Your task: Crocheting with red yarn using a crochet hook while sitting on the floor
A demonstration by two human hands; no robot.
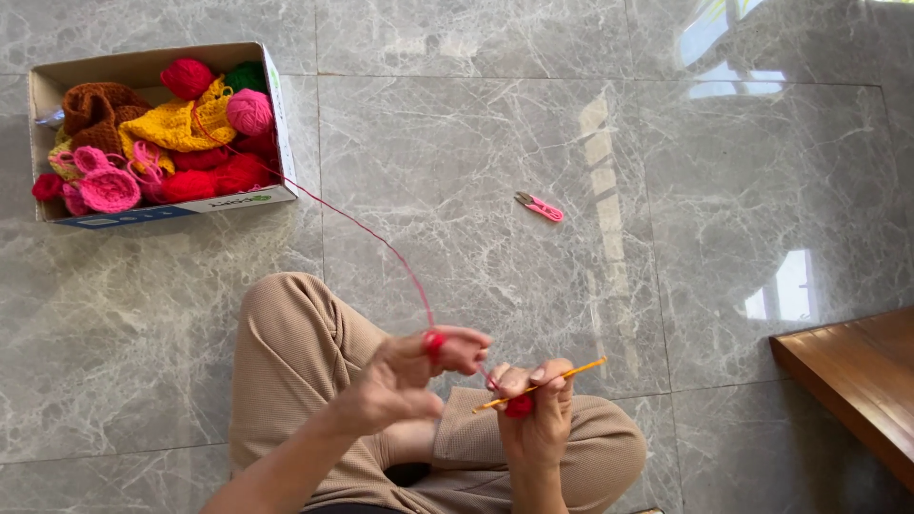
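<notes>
1. Hands at work: the left hand (405,381) is raised with red yarn (371,233) wound round one finger; its other fingers are loosely spread and clasp nothing else.
2. Right hand (538,419): closed around an orange crochet hook (543,384), which lies slanted across the fingers, and pinching a small red crocheted piece (519,406) just below it.
3. Yarn path: the strand runs taut from the wound finger up and left to a cardboard box (281,114) holding balls and pieces in red, pink, yellow, brown and green.
4. Technique, as a judgement: even stitches call for steady tension from the wound finger, a firm pinch close under the hook, and a strand free of the knee.
5. Surroundings: the person sits cross-legged in beige trousers on a glossy grey marble floor (476,124) with window reflections. Pink thread snips (540,207) lie well apart; a wooden bench edge (857,381) shows at right.
</notes>
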